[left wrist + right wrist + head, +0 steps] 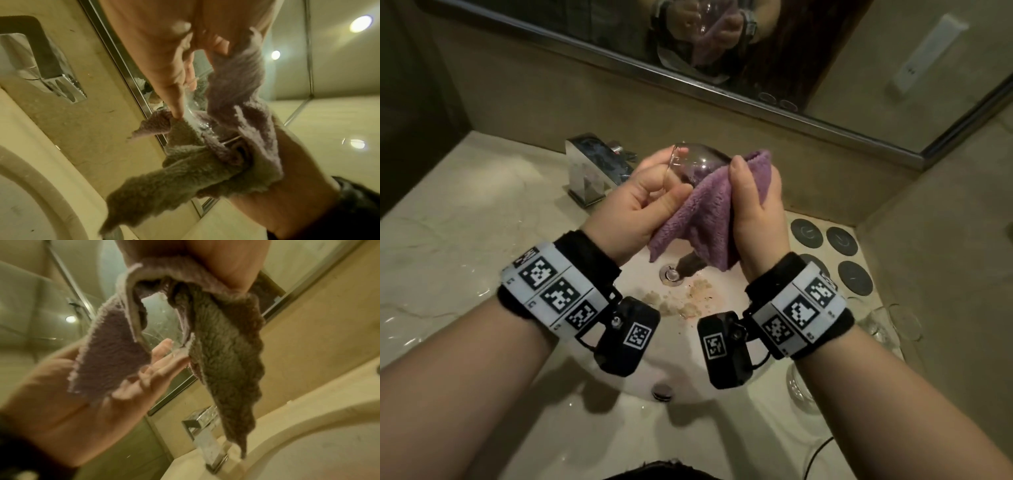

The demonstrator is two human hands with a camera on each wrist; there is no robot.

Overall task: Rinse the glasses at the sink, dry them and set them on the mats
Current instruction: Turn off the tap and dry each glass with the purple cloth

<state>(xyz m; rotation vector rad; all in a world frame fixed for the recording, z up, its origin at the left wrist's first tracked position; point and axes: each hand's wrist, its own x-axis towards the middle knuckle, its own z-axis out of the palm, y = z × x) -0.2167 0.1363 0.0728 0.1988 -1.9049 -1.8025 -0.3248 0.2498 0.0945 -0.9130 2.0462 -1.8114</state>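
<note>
Glass (697, 162) is lying tilted over the sink (722, 329), between our two hands, with its open end pointing away from us toward the tap (594, 168). We are holding it with our left hand (643, 202): the thumb and the fingertips are pinching the clear wall near the rim, and the other fingers are curling in below it. We are gripping the purple cloth (702, 219) with our right hand (755, 202), and the fingers are closing around the cloth and pressing it against the far side of the glass, with the thumb on top. One part of the cloth is hanging down below our fingers, above the drain (671, 274). In the left wrist view, a fingertip of the left hand (176, 104) is touching the wet glass (197, 113) just beside the cloth (236, 100). In the right wrist view, the cloth (222, 356) is hanging from the right hand, and the left hand (102, 386) is behind it with blurred fingers. Four dark round mats (840, 240) are lying on the counter (465, 205) to the right of our right fingers. Other clear glasses (887, 322) are standing near the right wrist, beside the mats.
</note>
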